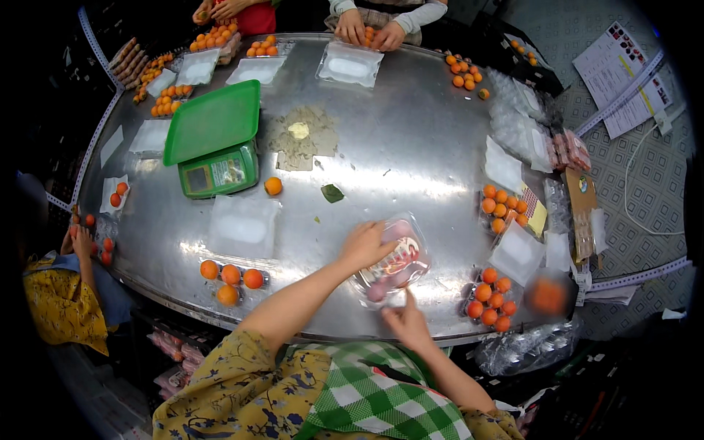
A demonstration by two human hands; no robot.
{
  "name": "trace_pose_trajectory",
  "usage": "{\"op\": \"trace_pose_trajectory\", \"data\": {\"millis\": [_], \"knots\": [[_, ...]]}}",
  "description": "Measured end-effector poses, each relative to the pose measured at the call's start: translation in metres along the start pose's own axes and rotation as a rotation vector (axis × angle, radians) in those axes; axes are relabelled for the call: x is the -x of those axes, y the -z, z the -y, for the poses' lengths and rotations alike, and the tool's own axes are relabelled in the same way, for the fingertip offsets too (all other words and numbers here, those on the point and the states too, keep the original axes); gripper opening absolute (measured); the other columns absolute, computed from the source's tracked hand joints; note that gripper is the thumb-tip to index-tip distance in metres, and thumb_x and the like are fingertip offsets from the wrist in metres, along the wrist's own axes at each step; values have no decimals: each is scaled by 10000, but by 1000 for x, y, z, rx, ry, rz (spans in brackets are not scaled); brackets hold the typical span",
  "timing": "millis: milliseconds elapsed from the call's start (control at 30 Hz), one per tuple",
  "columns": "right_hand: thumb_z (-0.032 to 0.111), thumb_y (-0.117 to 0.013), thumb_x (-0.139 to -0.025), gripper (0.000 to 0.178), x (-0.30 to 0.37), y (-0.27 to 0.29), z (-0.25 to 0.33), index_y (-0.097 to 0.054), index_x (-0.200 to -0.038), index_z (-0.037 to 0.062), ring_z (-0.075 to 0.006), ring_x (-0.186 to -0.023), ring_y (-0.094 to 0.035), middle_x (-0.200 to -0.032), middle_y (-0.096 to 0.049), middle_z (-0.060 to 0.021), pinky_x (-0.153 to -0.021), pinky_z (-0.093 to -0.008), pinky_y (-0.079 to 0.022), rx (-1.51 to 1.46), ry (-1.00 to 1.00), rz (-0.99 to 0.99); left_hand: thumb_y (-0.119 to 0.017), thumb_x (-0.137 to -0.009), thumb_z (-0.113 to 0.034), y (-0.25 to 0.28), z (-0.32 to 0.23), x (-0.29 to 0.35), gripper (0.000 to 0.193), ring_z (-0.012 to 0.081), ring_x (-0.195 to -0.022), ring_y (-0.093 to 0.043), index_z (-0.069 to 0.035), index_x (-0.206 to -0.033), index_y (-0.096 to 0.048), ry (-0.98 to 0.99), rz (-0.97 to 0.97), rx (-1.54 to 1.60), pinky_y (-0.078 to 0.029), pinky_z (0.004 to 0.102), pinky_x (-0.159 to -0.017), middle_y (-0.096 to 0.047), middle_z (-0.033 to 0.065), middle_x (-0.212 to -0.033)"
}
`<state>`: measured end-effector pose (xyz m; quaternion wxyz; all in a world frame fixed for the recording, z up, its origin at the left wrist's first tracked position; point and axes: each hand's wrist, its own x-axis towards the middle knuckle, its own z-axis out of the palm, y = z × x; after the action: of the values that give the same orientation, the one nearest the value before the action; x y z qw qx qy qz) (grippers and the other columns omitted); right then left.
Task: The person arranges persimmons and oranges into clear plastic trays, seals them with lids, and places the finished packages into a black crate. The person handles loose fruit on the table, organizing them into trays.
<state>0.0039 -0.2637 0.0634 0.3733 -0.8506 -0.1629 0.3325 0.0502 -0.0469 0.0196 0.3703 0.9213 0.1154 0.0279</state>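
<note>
Both hands on transparent fruit pack near table's front edge

Left hand (367,246) lies over far-left side of a transparent plastic pack of pinkish round fruit (396,264), fingers across its red-and-white printed film; thumb hidden, so can't tell if it grips. Right hand (405,321) at the pack's near rim, one finger extended to it, others curled; grip can't be told either.

Pack sits on the curved brushed-steel table (433,125), just in from the near edge. Bare steel beyond it and to its right gives room to move, up to the orange fruit groups; left side tighter.

Steel is shiny, with a dark green leaf (332,193) and a tan stained patch (301,139) farther off. Grey patterned floor (638,176) shows at right. Co-worker's hands (369,33) at far edge; another co-worker in a yellow printed top (70,308) at left.

Containers: transparent tray with four round orange fruits (231,274) left of the left forearm; rectangular white-based transparent tray (244,227) behind it. Green plastic scale (213,121) beyond, single orange fruit (273,185) beside it. More orange fruit in a transparent tray (493,301), right.
</note>
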Motion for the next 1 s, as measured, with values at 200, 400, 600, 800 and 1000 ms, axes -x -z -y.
{"op": "trace_pose_trajectory", "data": {"millis": [200, 400, 600, 800, 1000], "knots": [[293, -794, -650, 878, -10, 13, 21, -368, -1383, 64, -369, -1231, -412, -1340, -419, -202, -957, -494, -391, 685, 569, -168, -659, -795, -223, -3, -8, -6, 406, 357, -996, -564, 16, -1117, -601, -438, -187, 65, -452, 418, -882, -613, 177, -1054], [342, -789, -640, 895, -33, 10, 4, -369, -1388, 87, -425, -1287, -328, -1410, -341, -190, -981, -589, -325, 868, 636, -162, -618, -880, -139, -1, -36, 122, 146, 184, -730, -617, 1, -905, -585, 269, -181, 793, -507, 278, -674, -621, 93, -915], [373, -742, -666, 852, -36, 2, 15, -380, -1373, 66, -410, -1231, -377, -1353, -397, -181, -929, -573, -356, 976, 703, -219, -549, -927, -168, -36, 0, 163, 198, 229, -850, -663, -19, -1055, -526, 884, 196, 1415, -549, 332, -770, -627, 135, -951], [380, -717, -691, 824, -37, -4, 24, -386, -1377, 65, -409, -1215, -391, -1339, -412, -191, -890, -560, -394, 1041, 660, -218, -539, -905, -74, -61, -1, 142, 257, 214, -925, -634, -42, -1142, -444, 714, -108, 1487, -540, 353, -828, -608, 122, -1020], [389, -657, -757, 703, -46, -12, 20, -456, -1330, 35, -371, -1213, -399, -1351, -415, -176, -888, -564, -392, 1062, 687, -287, -570, -905, -60, -76, 8, 139, 156, 184, -877, -636, -80, -1041, -497, 637, -202, 1529, -546, 342, -785, -627, 66, -966]]}}
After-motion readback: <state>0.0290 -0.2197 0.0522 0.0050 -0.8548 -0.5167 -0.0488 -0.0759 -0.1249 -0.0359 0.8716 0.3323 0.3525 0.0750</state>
